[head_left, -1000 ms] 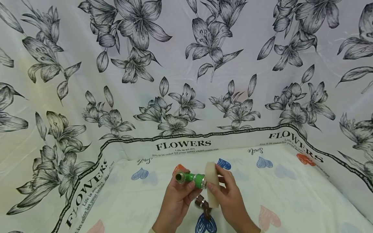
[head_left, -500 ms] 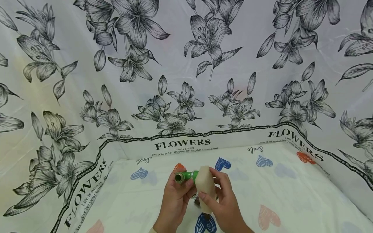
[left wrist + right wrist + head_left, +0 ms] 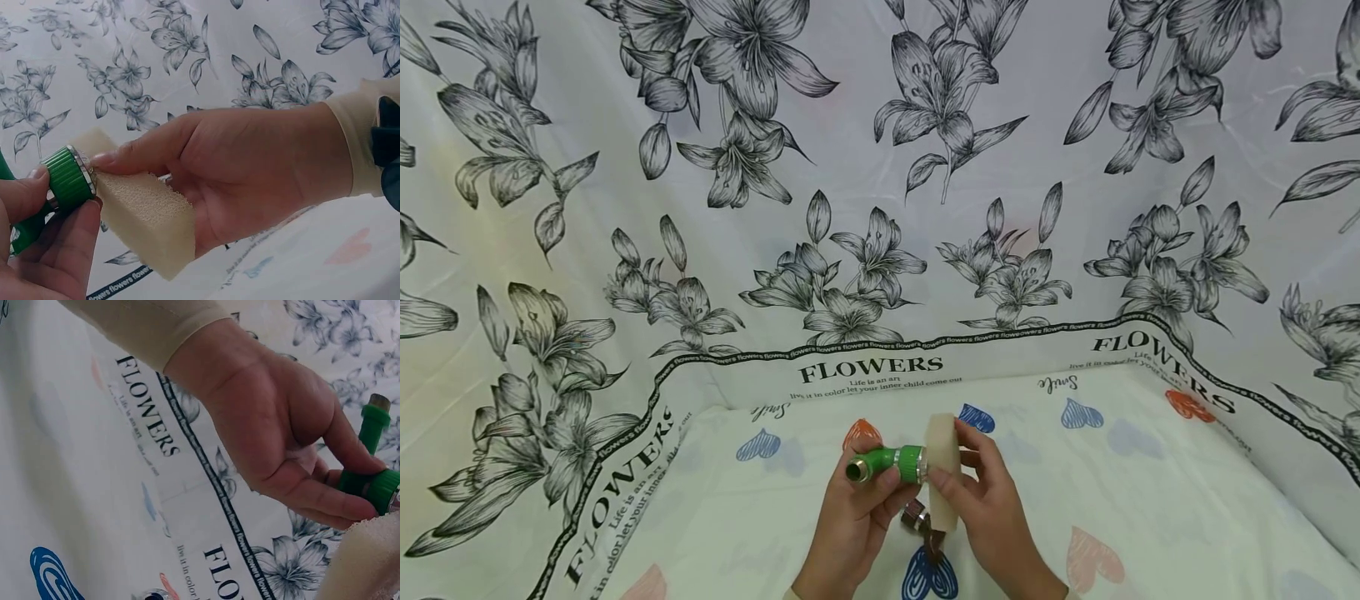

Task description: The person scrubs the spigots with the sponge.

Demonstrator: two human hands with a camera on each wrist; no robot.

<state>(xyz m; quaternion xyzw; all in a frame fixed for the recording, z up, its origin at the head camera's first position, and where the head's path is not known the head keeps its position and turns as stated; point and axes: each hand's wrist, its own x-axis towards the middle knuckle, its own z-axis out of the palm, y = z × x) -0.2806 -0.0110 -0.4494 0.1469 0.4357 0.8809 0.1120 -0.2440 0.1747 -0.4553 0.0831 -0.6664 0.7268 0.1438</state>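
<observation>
My left hand [image 3: 859, 508] grips a green angled pipe fitting [image 3: 877, 461] with a ribbed collar, its round metal mouth turned toward the head camera. In my right hand [image 3: 988, 496] is a cream sponge block [image 3: 942, 467], pinched between thumb and fingers and held on edge. The sponge [image 3: 147, 200] lies against the collar's metal-ringed end, and the right thumb reaches right to that ring in the left wrist view. From the right wrist view, the left thumb and fingers pinch the green fitting [image 3: 373, 431] near its collar.
Under the hands, a brown fitting with a metal ring [image 3: 914, 515] lies on the white heart-printed cloth [image 3: 737, 525], partly covered by the sponge. A flower-printed sheet [image 3: 865, 275] rises behind and on both sides.
The sponge swung left and tilted over the green collar, then came back right to stand upright at its end. The fitting's mouth has turned slightly downward.
</observation>
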